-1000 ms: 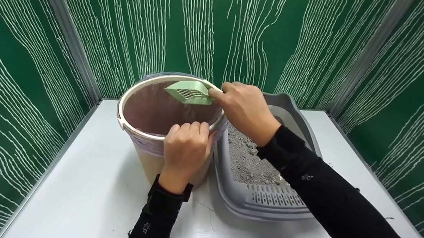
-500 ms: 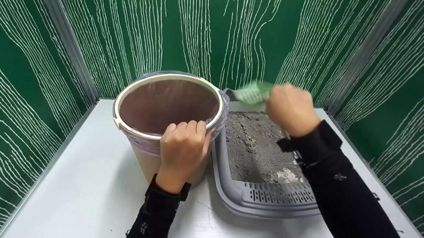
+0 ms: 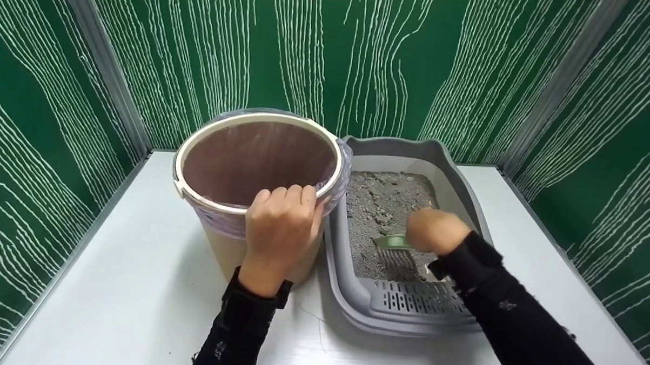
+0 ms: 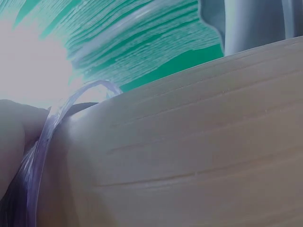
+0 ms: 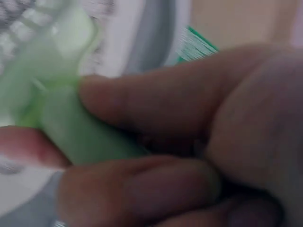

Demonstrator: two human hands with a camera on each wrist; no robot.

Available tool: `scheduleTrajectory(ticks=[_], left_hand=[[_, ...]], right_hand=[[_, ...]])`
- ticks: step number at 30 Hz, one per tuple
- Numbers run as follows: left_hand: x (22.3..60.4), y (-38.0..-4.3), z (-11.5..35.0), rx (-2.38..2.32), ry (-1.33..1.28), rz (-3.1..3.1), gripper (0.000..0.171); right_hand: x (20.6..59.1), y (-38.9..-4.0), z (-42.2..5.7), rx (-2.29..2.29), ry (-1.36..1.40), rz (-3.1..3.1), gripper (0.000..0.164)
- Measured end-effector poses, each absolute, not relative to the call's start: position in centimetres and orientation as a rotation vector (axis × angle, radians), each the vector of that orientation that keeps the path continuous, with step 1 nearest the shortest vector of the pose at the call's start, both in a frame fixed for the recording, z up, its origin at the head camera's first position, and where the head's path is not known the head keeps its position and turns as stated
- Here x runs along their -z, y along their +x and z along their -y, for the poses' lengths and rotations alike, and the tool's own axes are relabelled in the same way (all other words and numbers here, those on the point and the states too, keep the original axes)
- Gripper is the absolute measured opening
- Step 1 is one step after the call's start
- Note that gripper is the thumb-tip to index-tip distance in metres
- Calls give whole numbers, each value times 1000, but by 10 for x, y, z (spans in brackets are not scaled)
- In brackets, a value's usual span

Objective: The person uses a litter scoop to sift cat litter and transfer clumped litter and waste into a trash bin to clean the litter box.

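A green slotted litter scoop is in my right hand, low over the grey litter in the litter box. In the right wrist view, the thumb and fingers wrap the scoop's handle. My left hand grips the near right rim of a cream bucket, its fingers hooked over the edge. A thin purplish plastic liner is folded over that rim. The left wrist view shows the bucket's ribbed outer wall close up, with a loop of liner beside the hand.
The grey litter box stands right of the bucket, with a slotted front ledge. White residue sits in the litter near that ledge. Green walls with white lines enclose the white tabletop behind and at both sides.
My right hand has swung the scoop from over the bucket, rightward and then down to the litter. The left hand keeps its grip on the rim.
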State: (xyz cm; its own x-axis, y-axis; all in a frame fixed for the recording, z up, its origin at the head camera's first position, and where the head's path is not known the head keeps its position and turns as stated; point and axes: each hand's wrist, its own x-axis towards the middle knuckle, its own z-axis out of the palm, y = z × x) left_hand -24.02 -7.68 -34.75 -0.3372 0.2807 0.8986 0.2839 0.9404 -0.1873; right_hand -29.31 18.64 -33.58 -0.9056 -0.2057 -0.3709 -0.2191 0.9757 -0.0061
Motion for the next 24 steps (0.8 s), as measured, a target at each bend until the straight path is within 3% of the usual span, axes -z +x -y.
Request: scheduleTrajectory(ticks=[8, 16, 24], left_hand=[[347, -241, 76, 25, -416, 1940, 30], [346, -240, 76, 19, -407, 1951, 31], [347, -240, 78, 31, -421, 1950, 30]], right_hand=[[383, -314, -189, -135, -530, -2960, 29], [398, -336, -183, -172, -580, -3007, 22], [439, -376, -187, 13, -318, -2999, 23]])
